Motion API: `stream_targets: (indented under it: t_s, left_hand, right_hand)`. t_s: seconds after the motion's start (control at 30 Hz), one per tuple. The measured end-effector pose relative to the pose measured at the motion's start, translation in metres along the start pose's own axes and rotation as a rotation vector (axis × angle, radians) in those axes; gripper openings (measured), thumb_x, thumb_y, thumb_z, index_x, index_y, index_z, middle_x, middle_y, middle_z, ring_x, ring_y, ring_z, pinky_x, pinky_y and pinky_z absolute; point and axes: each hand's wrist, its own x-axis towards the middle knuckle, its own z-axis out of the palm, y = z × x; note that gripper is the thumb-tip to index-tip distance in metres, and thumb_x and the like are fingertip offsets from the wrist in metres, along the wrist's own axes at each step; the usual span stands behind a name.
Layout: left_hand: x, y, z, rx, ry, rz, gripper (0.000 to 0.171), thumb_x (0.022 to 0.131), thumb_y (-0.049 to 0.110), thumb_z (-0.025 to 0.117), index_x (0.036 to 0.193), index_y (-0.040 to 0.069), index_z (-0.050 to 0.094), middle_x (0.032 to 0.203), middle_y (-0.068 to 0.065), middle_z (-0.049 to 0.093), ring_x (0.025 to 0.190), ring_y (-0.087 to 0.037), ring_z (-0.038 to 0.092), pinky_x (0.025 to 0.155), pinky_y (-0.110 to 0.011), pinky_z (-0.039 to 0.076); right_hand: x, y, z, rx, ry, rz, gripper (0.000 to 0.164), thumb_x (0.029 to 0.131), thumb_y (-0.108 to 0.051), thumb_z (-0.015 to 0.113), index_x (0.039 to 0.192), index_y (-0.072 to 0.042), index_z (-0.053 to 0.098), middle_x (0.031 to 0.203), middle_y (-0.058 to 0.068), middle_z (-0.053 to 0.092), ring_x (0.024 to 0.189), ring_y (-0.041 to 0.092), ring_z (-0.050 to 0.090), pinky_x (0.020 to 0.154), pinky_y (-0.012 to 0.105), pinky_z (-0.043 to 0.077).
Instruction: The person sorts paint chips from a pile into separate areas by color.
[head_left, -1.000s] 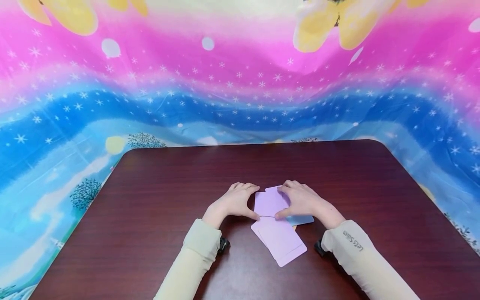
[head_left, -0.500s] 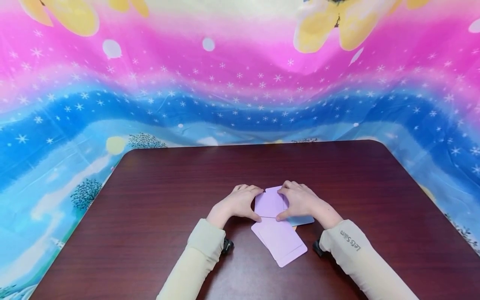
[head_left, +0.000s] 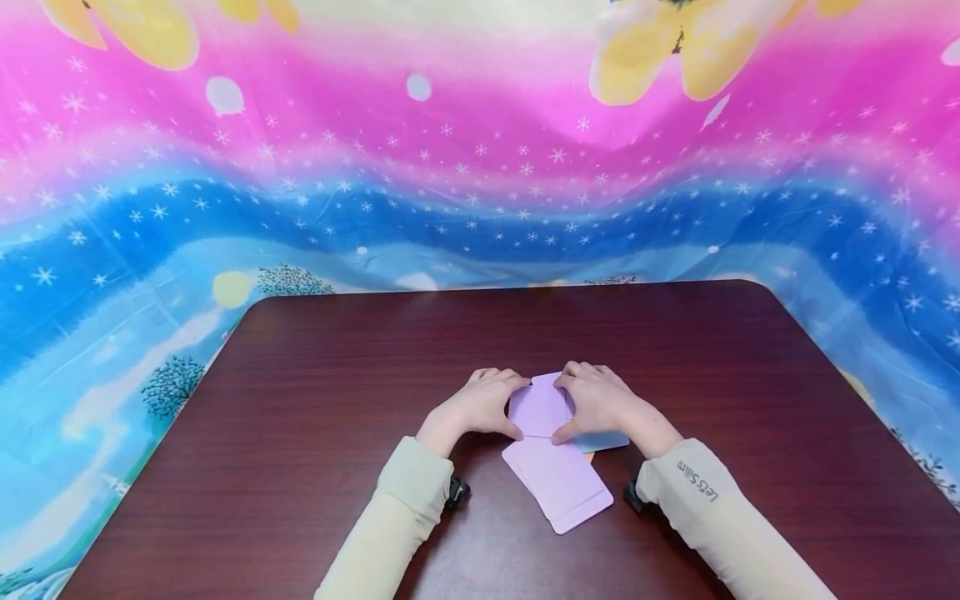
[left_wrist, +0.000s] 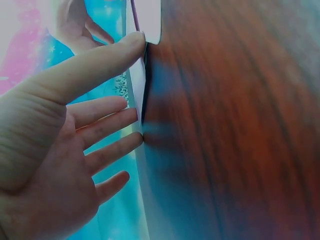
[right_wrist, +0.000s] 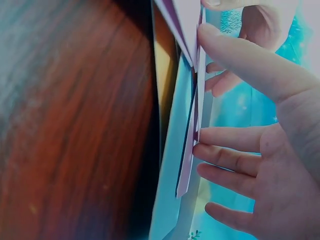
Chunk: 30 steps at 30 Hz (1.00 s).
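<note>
My left hand (head_left: pixel 482 405) and right hand (head_left: pixel 602 403) hold a lilac card (head_left: pixel 537 410) between them, thumbs on its near edge and fingertips on its far edge. More lilac cards (head_left: pixel 564 483) overlap in a skewed pile just nearer to me. From under my right hand sticks out a light blue card (head_left: pixel 604 441), with a sliver of an orange card (head_left: pixel 589 457) showing below it. In the right wrist view the blue card (right_wrist: pixel 172 140) and orange card (right_wrist: pixel 163 65) fan out under the lilac ones. The left wrist view has my thumb tip (left_wrist: pixel 135 42) at the card's edge.
A dark red-brown wooden table (head_left: pixel 300 450) with rounded far corners bears the cards. Behind and beside it hangs a pink and blue cloth (head_left: pixel 450 167) printed with snowflakes and butterflies. Small black devices (head_left: pixel 457 493) sit at both wrists.
My left hand has shifted slightly right along the lilac card, closer to my right hand. The right hand and the other cards have hardly moved.
</note>
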Motion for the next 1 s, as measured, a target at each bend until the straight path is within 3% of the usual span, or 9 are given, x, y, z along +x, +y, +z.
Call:
stream_targets:
  t_s: [0.33, 0.73, 1.0]
  left_hand:
    - [-0.002, -0.006, -0.003, -0.003, 0.026, 0.007, 0.070, 0.069, 0.038, 0.075, 0.129, 0.012, 0.051, 0.126, -0.002, 0.053, 0.116, -0.022, 0.045, 0.103, -0.042, 0.025]
    - [-0.011, -0.026, -0.012, -0.064, 0.044, -0.013, 0.065, 0.069, 0.034, 0.075, 0.125, 0.007, 0.054, 0.124, -0.005, 0.053, 0.114, -0.016, 0.049, 0.099, -0.042, 0.030]
    - [-0.018, -0.041, -0.018, -0.074, 0.073, -0.010, 0.063, 0.068, 0.032, 0.077, 0.121, 0.005, 0.056, 0.122, -0.007, 0.054, 0.113, -0.019, 0.050, 0.098, -0.042, 0.032]
  right_hand:
    - [0.006, -0.004, -0.002, -0.012, 0.017, -0.018, 0.075, 0.055, -0.056, 0.075, 0.109, -0.006, 0.062, 0.099, 0.002, 0.053, 0.098, 0.022, 0.051, 0.093, 0.048, 0.035]
    - [0.026, -0.016, -0.006, 0.000, 0.021, -0.029, 0.073, 0.057, -0.055, 0.074, 0.111, -0.007, 0.062, 0.103, 0.002, 0.054, 0.102, 0.023, 0.050, 0.092, 0.047, 0.035]
    - [0.041, -0.026, -0.007, 0.009, 0.016, -0.026, 0.075, 0.057, -0.055, 0.074, 0.113, -0.008, 0.061, 0.102, 0.003, 0.054, 0.101, 0.023, 0.051, 0.090, 0.045, 0.037]
